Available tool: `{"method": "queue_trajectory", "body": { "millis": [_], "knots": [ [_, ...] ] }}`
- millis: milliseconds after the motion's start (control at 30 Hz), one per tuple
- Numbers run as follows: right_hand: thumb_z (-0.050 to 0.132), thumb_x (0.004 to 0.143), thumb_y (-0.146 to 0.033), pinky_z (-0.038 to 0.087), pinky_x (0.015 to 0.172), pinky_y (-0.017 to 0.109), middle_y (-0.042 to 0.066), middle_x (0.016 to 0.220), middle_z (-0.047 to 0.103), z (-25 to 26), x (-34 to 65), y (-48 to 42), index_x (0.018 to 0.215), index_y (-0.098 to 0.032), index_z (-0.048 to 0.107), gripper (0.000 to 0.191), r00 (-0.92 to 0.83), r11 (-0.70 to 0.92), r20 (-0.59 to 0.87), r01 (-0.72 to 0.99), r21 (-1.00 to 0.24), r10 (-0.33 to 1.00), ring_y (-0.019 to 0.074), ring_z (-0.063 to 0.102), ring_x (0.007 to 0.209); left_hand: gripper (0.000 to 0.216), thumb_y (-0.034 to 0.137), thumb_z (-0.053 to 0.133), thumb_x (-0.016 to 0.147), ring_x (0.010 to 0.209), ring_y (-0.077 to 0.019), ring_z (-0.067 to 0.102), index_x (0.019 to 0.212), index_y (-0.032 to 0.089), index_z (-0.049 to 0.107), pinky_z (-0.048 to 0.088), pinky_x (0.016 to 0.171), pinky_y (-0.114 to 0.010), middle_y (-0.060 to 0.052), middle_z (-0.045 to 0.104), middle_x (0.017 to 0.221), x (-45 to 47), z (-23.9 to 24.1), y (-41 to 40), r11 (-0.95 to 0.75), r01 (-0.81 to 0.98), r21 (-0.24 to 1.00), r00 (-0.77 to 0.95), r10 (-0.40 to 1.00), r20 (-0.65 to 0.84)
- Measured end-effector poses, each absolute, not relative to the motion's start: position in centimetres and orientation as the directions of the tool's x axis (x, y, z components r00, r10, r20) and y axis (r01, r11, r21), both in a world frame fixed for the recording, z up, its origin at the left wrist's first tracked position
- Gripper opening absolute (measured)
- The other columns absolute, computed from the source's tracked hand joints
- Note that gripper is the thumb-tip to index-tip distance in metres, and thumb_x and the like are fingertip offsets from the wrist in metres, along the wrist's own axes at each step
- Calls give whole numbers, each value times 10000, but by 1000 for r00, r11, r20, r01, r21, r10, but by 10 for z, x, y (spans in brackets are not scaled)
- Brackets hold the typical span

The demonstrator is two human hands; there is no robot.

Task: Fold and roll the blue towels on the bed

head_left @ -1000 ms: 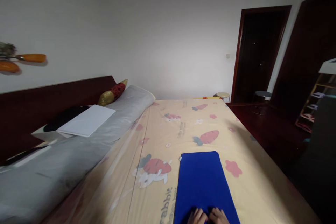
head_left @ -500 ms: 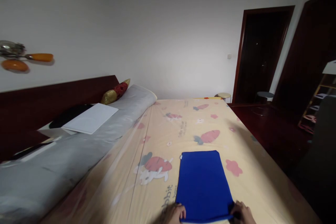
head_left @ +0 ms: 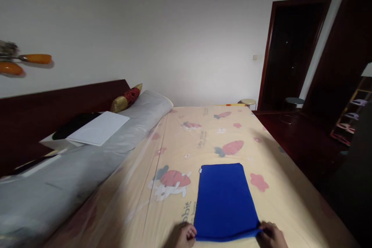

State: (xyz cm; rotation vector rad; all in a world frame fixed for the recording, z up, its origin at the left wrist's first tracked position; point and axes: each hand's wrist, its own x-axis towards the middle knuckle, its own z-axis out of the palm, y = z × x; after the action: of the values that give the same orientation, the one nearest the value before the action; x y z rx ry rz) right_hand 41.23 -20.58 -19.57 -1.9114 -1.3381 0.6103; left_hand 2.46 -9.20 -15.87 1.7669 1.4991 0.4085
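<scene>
Head view, the only one: a second ago both hands lay side by side on the near middle of the blue cloth; half a second ago they had parted to its two near corners, and they remain there now. The left hand pinches the near left corner, fingers curled over the edge, and the right hand grips the near right corner the same way, so the hands sit well apart with the cloth's near edge stretched between them and raised slightly off the sheet. The cloth has kept its place, a folded rectangle lying flat on the cream bedsheet printed with carrots and rabbits, running away from the hands toward the far end of the bed. Far left, a grey bolster runs along the dark headboard, with a white board resting on it.
</scene>
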Motion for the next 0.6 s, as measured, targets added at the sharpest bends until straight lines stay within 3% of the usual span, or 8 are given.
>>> {"method": "queue_trajectory", "body": {
  "millis": [133,267,467,600],
  "knots": [
    [513,634,-471,509,795,303,32,856,748,-198,413,-204,749,-265,702,302,417,-270,-40,510,-817,908,241,680,858,108,173,624,524,609,-136,529,584,230,554,440,638,-260,54,554,565,24,-157,-89,26,652,758,229,946,-229],
    [501,667,-447,500,735,298,12,840,745,-199,412,-201,779,-276,664,262,426,-308,-77,508,-805,901,233,682,824,135,224,642,529,589,-132,515,581,229,517,426,617,-258,62,504,545,27,-159,-88,39,603,796,194,961,-195],
    [466,687,-418,464,690,327,-5,775,716,-208,409,-196,775,-282,604,213,448,-383,-102,600,-702,888,226,671,756,166,322,670,566,628,-150,534,611,236,535,454,636,-268,40,524,587,28,-165,-93,11,570,822,134,985,-105],
    [466,685,-429,464,683,330,2,765,710,-218,409,-196,769,-279,598,217,467,-382,-69,621,-685,882,229,672,757,79,294,628,606,622,-155,547,638,238,582,465,617,-270,8,576,635,24,-182,-97,-110,571,814,126,991,45]
  ]
}}
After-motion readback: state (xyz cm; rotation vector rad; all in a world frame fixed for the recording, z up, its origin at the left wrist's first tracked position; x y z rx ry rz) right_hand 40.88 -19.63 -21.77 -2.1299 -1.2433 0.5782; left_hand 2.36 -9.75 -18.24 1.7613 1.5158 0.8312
